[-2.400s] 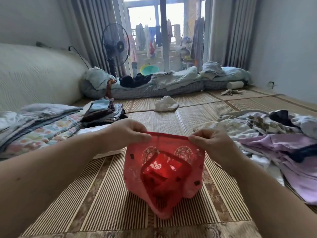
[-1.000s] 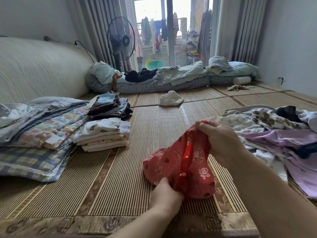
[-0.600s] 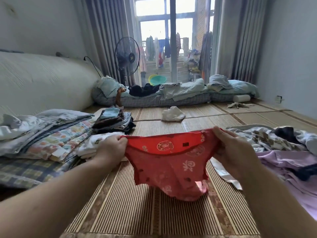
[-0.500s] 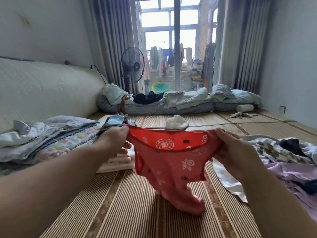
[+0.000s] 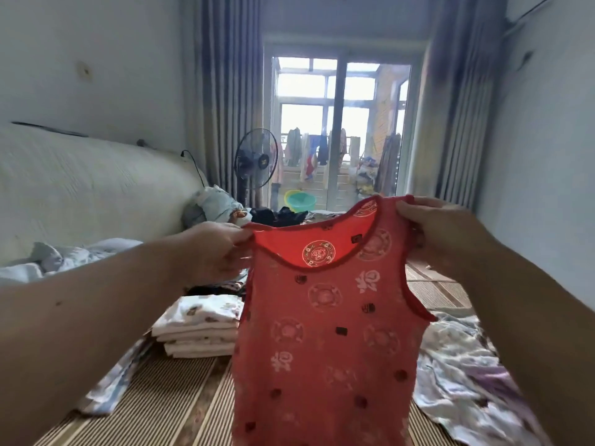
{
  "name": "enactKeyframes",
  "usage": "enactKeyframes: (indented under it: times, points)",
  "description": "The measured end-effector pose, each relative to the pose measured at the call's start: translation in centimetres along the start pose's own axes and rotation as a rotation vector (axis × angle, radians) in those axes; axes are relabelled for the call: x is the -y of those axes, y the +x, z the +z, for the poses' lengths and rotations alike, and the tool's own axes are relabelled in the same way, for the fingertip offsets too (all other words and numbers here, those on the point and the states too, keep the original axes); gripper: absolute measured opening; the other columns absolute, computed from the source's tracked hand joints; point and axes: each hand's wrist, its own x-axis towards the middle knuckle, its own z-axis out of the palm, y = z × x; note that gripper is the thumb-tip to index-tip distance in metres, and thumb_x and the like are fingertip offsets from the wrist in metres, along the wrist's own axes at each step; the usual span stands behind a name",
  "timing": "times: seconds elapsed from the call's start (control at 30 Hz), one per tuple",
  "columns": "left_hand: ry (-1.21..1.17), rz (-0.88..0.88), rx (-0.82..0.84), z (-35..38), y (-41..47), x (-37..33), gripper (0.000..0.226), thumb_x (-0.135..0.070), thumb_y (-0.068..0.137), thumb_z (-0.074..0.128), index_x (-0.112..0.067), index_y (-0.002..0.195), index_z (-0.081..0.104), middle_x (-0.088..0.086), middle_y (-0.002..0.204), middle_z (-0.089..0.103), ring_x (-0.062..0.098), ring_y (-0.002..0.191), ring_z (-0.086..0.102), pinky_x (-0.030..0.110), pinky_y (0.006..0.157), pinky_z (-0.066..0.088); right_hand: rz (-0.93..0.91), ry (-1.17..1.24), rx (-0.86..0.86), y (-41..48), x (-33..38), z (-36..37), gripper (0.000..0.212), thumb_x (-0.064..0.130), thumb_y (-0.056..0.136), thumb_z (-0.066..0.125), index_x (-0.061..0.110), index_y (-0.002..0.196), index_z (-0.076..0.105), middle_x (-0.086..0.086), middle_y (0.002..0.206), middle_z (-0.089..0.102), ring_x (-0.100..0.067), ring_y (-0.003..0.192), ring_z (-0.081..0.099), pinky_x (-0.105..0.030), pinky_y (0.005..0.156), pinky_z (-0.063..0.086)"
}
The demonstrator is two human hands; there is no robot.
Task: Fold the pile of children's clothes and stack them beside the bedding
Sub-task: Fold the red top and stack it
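red vest (image 5: 325,333) hanging upright | left hand (image 5: 209,249), right hand (image 5: 441,233) pinch shoulders | folded stack (image 5: 199,326) behind

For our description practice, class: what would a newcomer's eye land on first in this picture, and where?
A red patterned vest fills the centre, held up by its shoulders between the left hand and right hand. Just left of it sits a neat stack of folded white clothes; an unfolded pile sprawls at lower right. The bright balcony door glows behind.

Daylight from balcony door (image 5: 341,133), backlit; soft blur, edges warped.
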Motion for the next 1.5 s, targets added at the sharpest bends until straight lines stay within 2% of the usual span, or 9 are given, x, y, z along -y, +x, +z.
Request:
enactKeyframes:
  times: [0.3, 0.43, 0.57, 0.73, 0.83, 0.97, 1.07, 1.33, 1.5]
  points:
    - [-0.029, 0.021, 0.161, -1.5, -0.1, 1.2, 0.013, -0.023, 0.088, 0.060, -0.011, 0.092, 0.065, 0.009, 0.070, 0.067, 0.018, 0.059, 0.066, 0.033, 0.065, 0.060, 0.030, 0.015, -0.081, -1.2, 0.6, -0.5, 0.015, 0.006, 0.088, 0.063, 0.006, 0.103, 0.063, -0.009, 0.079, 0.068, -0.018, 0.061, 0.067, -0.030, 0.048, 0.056]
    - [-0.064, 0.083, 0.077, -1.9, -0.2, 0.6, 0.007, -0.007, 0.089, 0.061, -0.009, 0.092, 0.067, 0.006, 0.064, 0.069, 0.011, 0.050, 0.064, 0.019, 0.045, 0.051, -0.029, -0.047, -0.113, -1.5, 0.7, -1.5, 0.038, -0.004, 0.082, 0.066, 0.008, 0.116, 0.053, -0.014, 0.092, 0.064, -0.019, 0.061, 0.069, -0.028, 0.048, 0.056]
    - [0.208, 0.246, -0.117, -2.7, -0.2, 0.5, 0.012, 0.000, 0.080, 0.071, -0.010, 0.087, 0.071, 0.003, 0.066, 0.067, 0.008, 0.049, 0.054, 0.017, 0.046, 0.041, -0.148, -0.378, -0.044, -1.8, 0.3, -2.5, 0.040, -0.017, 0.076, 0.064, 0.004, 0.110, 0.064, -0.008, 0.085, 0.069, -0.014, 0.061, 0.068, -0.021, 0.053, 0.056]
    - [0.739, 0.549, -0.365, -2.4, -1.1, 0.3, 0.017, -0.034, 0.069, 0.083, -0.027, 0.060, 0.071, -0.009, 0.054, 0.067, 0.003, 0.056, 0.061, 0.012, 0.049, 0.039, -0.297, -0.838, -0.085, -1.6, -0.2, -2.9, 0.025, 0.002, 0.078, 0.073, 0.010, 0.101, 0.074, 0.002, 0.083, 0.071, -0.015, 0.078, 0.068, -0.031, 0.082, 0.055]
    - [0.924, 0.633, -0.442, -2.0, -1.4, 0.3, 0.021, -0.033, 0.073, 0.079, -0.026, 0.060, 0.065, -0.014, 0.056, 0.061, 0.002, 0.057, 0.055, 0.016, 0.052, 0.033, -0.338, -0.888, -0.085, -1.8, -0.3, -2.8, 0.009, 0.016, 0.081, 0.073, 0.024, 0.083, 0.076, 0.014, 0.066, 0.070, -0.009, 0.069, 0.066, -0.020, 0.067, 0.048]
    - [0.611, 0.445, -0.106, -2.6, -1.6, 0.3, 0.021, -0.011, 0.084, 0.066, -0.011, 0.068, 0.054, 0.007, 0.071, 0.060, 0.021, 0.069, 0.055, 0.032, 0.070, 0.045, -0.304, -0.810, -0.094, -2.1, -0.4, -3.1, 0.012, 0.022, 0.085, 0.071, 0.026, 0.073, 0.072, 0.011, 0.062, 0.069, -0.003, 0.058, 0.061, -0.016, 0.055, 0.041]
    - [0.332, 0.239, 0.285, -3.4, -2.2, 0.4, 0.030, 0.004, 0.088, 0.056, -0.014, 0.065, 0.046, 0.008, 0.065, 0.056, 0.019, 0.063, 0.060, 0.028, 0.060, 0.054, -0.248, -0.681, -0.039, -2.5, -0.2, -3.0, 0.007, 0.012, 0.088, 0.066, 0.011, 0.083, 0.072, 0.010, 0.057, 0.067, 0.004, 0.049, 0.060, -0.007, 0.046, 0.041]
    - [0.210, 0.333, 0.469, -4.8, -2.3, 0.1, 0.040, -0.012, 0.055, 0.087, -0.021, 0.054, 0.049, 0.002, 0.058, 0.057, 0.014, 0.058, 0.062, 0.020, 0.054, 0.053, -0.274, -0.753, 0.032, -3.9, 2.5, -3.7, 0.012, 0.026, 0.088, 0.063, 0.023, 0.081, 0.072, 0.006, 0.074, 0.073, -0.013, 0.080, 0.067, -0.033, 0.080, 0.048]
    - [0.240, 0.334, 0.376, -4.8, -0.9, -0.2, 0.050, -0.039, 0.037, 0.096, -0.016, 0.074, 0.070, 0.006, 0.074, 0.069, 0.022, 0.071, 0.068, 0.031, 0.069, 0.058, -0.266, -0.700, -0.037, -2.6, 2.1, -4.1, 0.011, 0.028, 0.087, 0.065, 0.022, 0.080, 0.071, 0.006, 0.064, 0.071, -0.002, 0.058, 0.063, -0.028, 0.066, 0.048]
